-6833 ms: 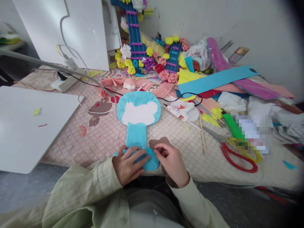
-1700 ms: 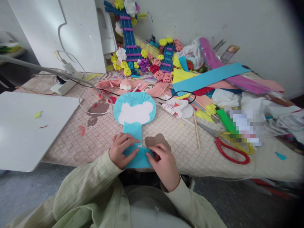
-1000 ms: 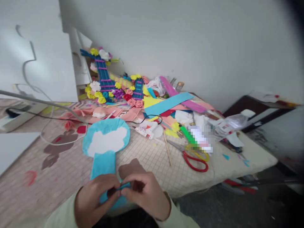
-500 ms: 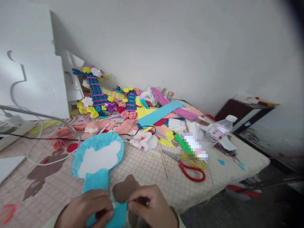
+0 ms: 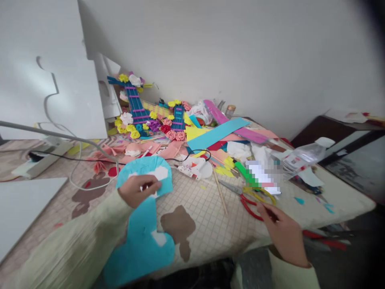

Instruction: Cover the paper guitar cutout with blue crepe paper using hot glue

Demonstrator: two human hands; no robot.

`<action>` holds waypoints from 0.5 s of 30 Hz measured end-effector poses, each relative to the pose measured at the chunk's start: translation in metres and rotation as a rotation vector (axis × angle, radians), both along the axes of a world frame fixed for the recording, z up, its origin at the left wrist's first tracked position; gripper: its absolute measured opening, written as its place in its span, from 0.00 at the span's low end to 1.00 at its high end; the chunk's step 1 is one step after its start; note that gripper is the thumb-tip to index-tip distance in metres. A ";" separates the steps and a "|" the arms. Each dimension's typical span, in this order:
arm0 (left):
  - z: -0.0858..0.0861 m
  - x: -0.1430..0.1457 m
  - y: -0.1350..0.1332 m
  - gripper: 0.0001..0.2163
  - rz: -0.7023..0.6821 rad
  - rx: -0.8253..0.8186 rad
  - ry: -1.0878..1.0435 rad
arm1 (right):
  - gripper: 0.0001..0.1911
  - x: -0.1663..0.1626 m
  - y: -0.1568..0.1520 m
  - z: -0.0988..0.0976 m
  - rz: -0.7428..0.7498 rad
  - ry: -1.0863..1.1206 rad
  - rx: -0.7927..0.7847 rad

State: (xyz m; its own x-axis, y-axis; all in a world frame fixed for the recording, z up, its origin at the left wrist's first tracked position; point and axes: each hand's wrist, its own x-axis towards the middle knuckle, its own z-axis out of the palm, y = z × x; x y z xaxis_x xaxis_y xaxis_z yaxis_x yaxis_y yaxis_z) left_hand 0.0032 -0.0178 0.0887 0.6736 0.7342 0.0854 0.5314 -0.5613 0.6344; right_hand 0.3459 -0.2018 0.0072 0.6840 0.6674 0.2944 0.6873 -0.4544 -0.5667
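A flat cutout wrapped in blue crepe paper [image 5: 142,257] lies at the table's front left, with white patches uncovered in its rounded ends. Over its far rounded end is my left hand [image 5: 138,190], fingers curled and thumb pressed towards them; what is between them, if anything, is too small to make out. My right hand [image 5: 284,228] reaches to the right, thumb and fingers closed at the red handle of the scissors [image 5: 249,208]. Their metal blades point left, and a yellow loop shows beside the red one. My fingers hide the handle's near end.
Beyond the cutout lie a white glue gun [image 5: 192,167], a wooden stick [image 5: 221,192] and a green-handled tool [image 5: 245,173]. A clear plastic bottle [image 5: 306,158] lies at the right. Paper flowers and strips [image 5: 218,134] crowd the back. A white cable [image 5: 80,168] loops at the left.
My hands have parted from the cutout's near end. The left moved up to its far end; the right went across to the scissors. The view has shifted, showing more of the near end.
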 end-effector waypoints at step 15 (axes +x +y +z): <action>-0.067 -0.043 -0.044 0.16 -0.170 -0.123 0.312 | 0.24 -0.006 -0.010 -0.016 0.026 -0.011 -0.079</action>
State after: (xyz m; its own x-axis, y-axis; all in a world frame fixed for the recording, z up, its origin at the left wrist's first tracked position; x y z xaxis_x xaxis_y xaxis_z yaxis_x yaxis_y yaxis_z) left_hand -0.0403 -0.0618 0.0214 0.7668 0.6013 -0.2248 0.6151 -0.5880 0.5253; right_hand 0.3401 -0.2122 -0.0086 0.6631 0.7065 0.2473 0.7054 -0.4793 -0.5222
